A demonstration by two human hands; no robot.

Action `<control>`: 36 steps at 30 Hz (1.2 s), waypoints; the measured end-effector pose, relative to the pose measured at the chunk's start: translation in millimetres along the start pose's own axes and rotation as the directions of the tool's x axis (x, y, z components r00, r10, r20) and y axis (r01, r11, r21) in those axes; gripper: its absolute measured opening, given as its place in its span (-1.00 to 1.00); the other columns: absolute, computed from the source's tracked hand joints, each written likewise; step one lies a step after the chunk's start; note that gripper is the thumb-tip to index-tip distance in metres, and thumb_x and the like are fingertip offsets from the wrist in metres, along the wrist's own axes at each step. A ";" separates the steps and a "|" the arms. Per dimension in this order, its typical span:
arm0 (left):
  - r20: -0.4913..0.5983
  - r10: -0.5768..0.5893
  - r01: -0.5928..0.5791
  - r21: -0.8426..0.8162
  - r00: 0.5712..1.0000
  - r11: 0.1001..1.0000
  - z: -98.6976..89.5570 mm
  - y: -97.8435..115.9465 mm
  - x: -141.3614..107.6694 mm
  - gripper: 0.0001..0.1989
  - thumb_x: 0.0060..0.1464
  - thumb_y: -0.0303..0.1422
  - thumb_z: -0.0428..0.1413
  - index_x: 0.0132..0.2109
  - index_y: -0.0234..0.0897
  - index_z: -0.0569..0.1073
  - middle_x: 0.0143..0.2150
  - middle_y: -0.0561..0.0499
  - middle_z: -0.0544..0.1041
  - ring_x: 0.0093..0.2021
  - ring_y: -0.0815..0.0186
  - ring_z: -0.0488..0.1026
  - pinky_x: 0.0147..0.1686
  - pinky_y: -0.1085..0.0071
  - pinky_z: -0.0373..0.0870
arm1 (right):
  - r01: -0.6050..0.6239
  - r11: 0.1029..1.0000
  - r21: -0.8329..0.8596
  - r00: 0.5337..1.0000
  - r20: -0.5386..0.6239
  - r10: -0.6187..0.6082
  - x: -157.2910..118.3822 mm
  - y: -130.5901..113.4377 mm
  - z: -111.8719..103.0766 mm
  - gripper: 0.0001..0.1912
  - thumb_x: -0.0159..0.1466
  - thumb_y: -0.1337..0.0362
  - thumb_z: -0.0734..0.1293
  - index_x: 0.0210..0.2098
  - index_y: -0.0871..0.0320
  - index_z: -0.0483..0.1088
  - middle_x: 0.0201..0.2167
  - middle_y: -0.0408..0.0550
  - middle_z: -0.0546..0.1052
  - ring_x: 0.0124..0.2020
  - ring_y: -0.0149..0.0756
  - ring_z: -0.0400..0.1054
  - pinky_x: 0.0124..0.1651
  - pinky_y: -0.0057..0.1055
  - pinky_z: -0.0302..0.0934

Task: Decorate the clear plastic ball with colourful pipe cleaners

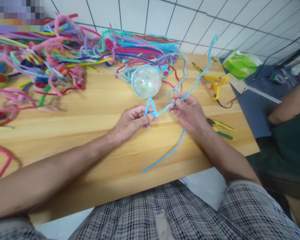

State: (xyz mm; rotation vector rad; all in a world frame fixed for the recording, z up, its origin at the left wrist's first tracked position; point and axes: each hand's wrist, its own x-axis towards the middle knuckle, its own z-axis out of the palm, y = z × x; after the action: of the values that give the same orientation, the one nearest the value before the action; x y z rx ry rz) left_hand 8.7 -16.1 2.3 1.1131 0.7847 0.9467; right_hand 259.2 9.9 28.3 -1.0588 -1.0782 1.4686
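Between my two hands runs a light blue pipe cleaner, bent into a small triangle at its left part. My left hand pinches it at the base of that triangle. With thumb and fingers closed, my right hand grips the blue strand further right. From there one long end rises to the upper right, and other blue lengths loop back toward the ball. Another blue pipe cleaner shows below my right hand; whether it joins the held one is hidden. Just beyond my hands sits a clear, shiny ball with a blue pipe cleaner around it.
Heaps of colourful pipe cleaners cover the table's back and left. At the right lie a yellow glue gun with a cord and yellow-green pliers. A green-white packet is beyond. Another person's arm shows at far right.
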 end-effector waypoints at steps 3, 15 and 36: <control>0.012 0.003 -0.004 0.020 1.000 1.000 -0.1 1.1 -0.4 -0.54 0.09 -0.01 0.53 -0.11 -0.27 0.66 -0.25 -0.04 0.78 -0.45 0.40 0.56 -0.35 0.46 0.60 | 0.011 1.000 -0.012 1.000 -0.002 -0.011 0.6 2.3 -2.2 -0.54 0.09 0.01 0.78 -0.18 0.00 0.60 -0.26 -0.22 0.68 -0.26 -0.37 0.62 -0.21 -0.41 0.60; -0.012 -0.017 0.017 -0.003 1.000 1.000 3.1 3.0 -1.8 -0.55 0.00 -0.07 0.58 -0.15 -0.26 0.66 -0.27 0.00 0.76 -0.44 0.42 0.54 -0.36 0.50 0.57 | 0.009 0.999 0.040 1.000 -0.008 -0.009 -0.2 6.2 1.4 -0.53 0.06 0.03 0.80 -0.19 0.02 0.62 -0.29 -0.24 0.68 -0.29 -0.42 0.61 -0.22 -0.47 0.57; -0.048 0.112 -0.111 0.013 0.993 0.994 1.5 0.7 -2.3 -0.75 0.15 -0.22 0.49 -0.33 -0.26 0.65 -0.37 0.03 0.68 -0.44 0.42 0.54 -0.36 0.54 0.55 | -0.025 0.996 0.085 0.992 0.126 0.014 -5.8 8.6 10.8 -0.54 0.02 0.07 0.83 -0.19 0.02 0.70 -0.28 -0.20 0.74 -0.26 -0.40 0.63 -0.22 -0.49 0.54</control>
State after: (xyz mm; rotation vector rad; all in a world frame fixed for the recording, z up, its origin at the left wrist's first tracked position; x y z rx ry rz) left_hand 9.0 -18.6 3.5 1.1555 0.7740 1.0679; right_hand 247.7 1.9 22.8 -0.9288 -1.0850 1.6005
